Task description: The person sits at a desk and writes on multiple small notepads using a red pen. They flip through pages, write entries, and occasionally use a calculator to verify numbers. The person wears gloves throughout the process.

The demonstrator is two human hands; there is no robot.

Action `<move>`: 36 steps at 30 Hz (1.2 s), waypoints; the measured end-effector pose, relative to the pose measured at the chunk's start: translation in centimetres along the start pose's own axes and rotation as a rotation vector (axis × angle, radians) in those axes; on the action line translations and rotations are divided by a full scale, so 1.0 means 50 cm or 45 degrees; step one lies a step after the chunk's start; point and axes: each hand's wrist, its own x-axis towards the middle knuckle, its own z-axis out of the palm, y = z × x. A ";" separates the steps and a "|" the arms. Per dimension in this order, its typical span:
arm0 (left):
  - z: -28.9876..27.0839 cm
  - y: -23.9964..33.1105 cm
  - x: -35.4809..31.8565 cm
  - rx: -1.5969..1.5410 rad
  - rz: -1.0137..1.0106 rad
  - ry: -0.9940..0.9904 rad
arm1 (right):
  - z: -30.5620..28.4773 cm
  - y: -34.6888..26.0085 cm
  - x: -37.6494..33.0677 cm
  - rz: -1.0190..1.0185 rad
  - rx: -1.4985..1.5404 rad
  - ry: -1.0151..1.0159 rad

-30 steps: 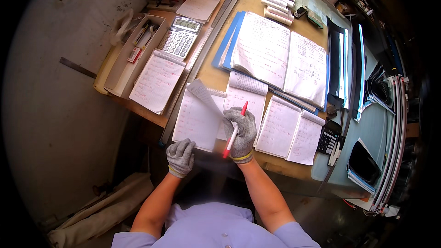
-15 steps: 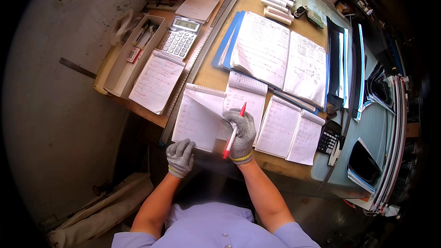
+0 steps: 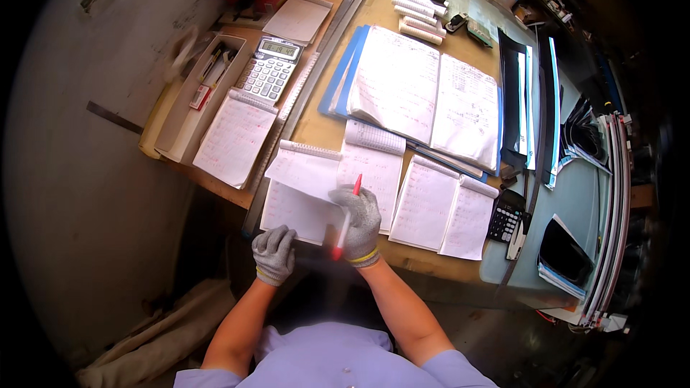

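In front of me lies a spiral-topped notepad (image 3: 295,214) with handwriting, its upper page (image 3: 303,169) raised and bent back toward the spiral. My right hand (image 3: 359,224), in a grey knitted glove with a yellow cuff edge, is closed round a red-and-white pen (image 3: 345,228). Its fingers are also at the right edge of the raised page. My left hand (image 3: 274,255), gloved the same way, has its fingers curled together at the pad's lower left edge; its thumb is hard to see. Another written pad (image 3: 372,165) lies partly behind my right hand.
Beyond the pads lies an open ledger (image 3: 402,79) on blue folders. More notepads (image 3: 428,201) and a black calculator (image 3: 506,214) sit at right. On the left are a grey calculator (image 3: 267,70), a written pad (image 3: 233,136) and a long pen box (image 3: 190,126). Glass covers the right side.
The notepad's page has been lifted further and folded away from me, baring more of the sheet beneath. My right hand has moved slightly left with the pen. The whole view has shifted a little.
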 end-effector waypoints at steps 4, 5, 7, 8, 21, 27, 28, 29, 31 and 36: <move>-0.002 0.001 0.003 0.012 0.006 -0.018 | 0.003 -0.003 -0.010 -0.022 -0.052 -0.049; 0.004 -0.005 -0.010 0.028 0.004 -0.022 | 0.005 -0.008 -0.012 -0.036 -0.099 -0.063; 0.010 -0.005 -0.019 0.047 -0.007 -0.025 | 0.000 -0.004 -0.022 -0.047 -0.116 -0.184; 0.015 -0.005 -0.021 0.054 -0.010 -0.028 | -0.002 0.002 -0.030 -0.049 -0.129 -0.242; 0.015 -0.004 -0.016 0.013 -0.048 -0.159 | -0.053 0.052 -0.140 -0.085 -0.354 -0.460; 0.008 -0.006 -0.021 -0.004 -0.070 -0.149 | -0.216 0.098 -0.259 -0.005 -0.606 -0.136; 0.008 -0.007 -0.023 0.001 -0.075 -0.151 | -0.248 0.103 -0.283 0.019 -0.718 -0.108; 0.007 -0.008 -0.023 0.008 -0.078 -0.147 | -0.277 0.107 -0.304 0.050 -0.817 -0.100; 0.004 -0.008 -0.022 0.021 -0.076 -0.145 | -0.327 0.117 -0.338 0.096 -0.983 -0.040; 0.009 -0.004 -0.019 0.013 -0.052 -0.117 | -0.428 0.155 -0.426 0.349 -1.412 0.161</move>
